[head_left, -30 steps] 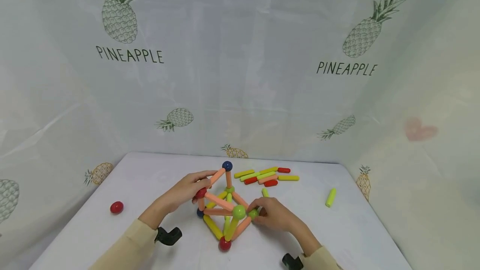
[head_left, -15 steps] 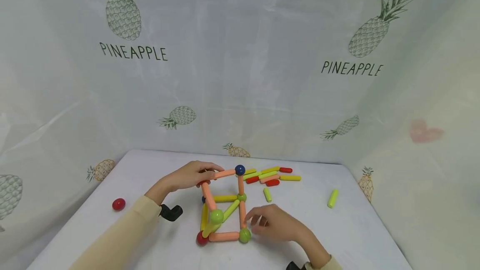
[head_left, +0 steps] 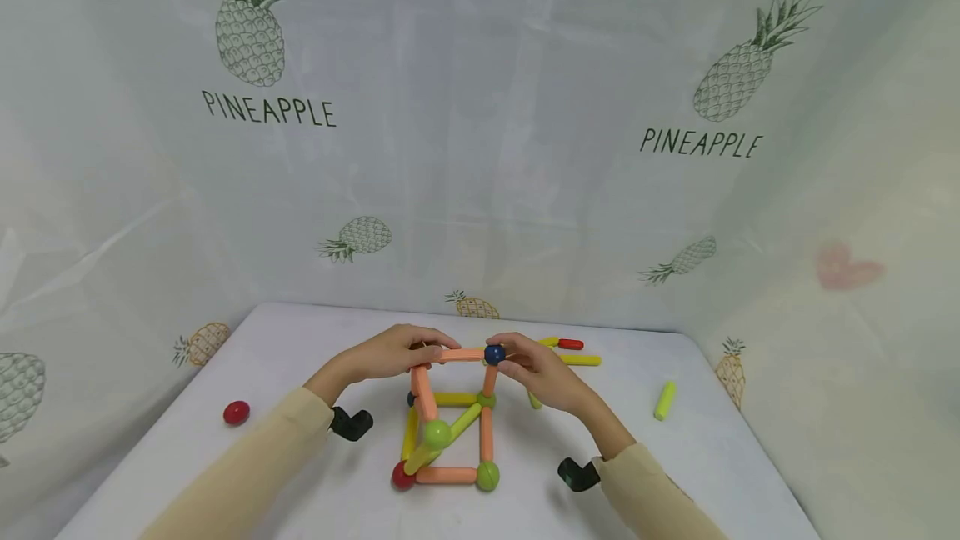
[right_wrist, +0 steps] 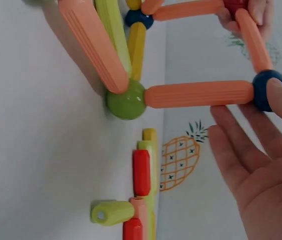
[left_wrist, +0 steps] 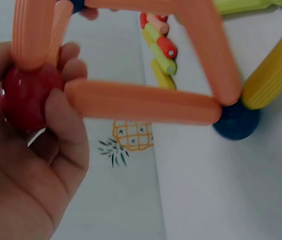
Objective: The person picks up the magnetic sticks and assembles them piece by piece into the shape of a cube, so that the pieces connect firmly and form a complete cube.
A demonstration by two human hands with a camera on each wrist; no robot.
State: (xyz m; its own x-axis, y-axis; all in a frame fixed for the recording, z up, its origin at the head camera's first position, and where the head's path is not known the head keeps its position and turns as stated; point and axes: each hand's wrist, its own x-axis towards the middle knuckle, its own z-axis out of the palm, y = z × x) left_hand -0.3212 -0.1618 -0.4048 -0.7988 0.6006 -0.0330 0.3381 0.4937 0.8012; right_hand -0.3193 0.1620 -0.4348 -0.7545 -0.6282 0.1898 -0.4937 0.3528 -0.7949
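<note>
A cube-like frame of coloured sticks and balls stands on the table. My left hand (head_left: 386,352) grips the red ball (left_wrist: 28,95) at its upper back-left corner, which the fingers mostly hide in the head view. At the upper back-right corner, my right hand (head_left: 547,372) pinches the dark blue ball (head_left: 495,354) between thumb and fingers. An orange stick (head_left: 461,355) spans these two balls. Below the blue ball, another orange stick (right_wrist: 199,94) runs down to a green ball (right_wrist: 126,100). A raised green ball (head_left: 437,434) tops a slanted stick above the red ball (head_left: 403,476) at front left.
A loose red ball (head_left: 236,413) lies at the table's left. Several loose sticks, among them a red one (right_wrist: 141,172), lie behind the frame, partly hidden by the right hand in the head view. A single yellow-green stick (head_left: 665,400) lies at the right.
The frame has turned, its front-right green ball coming nearer and the blue ball moving right. My right hand has left that green ball and risen to the blue ball; my left keeps its grip.
</note>
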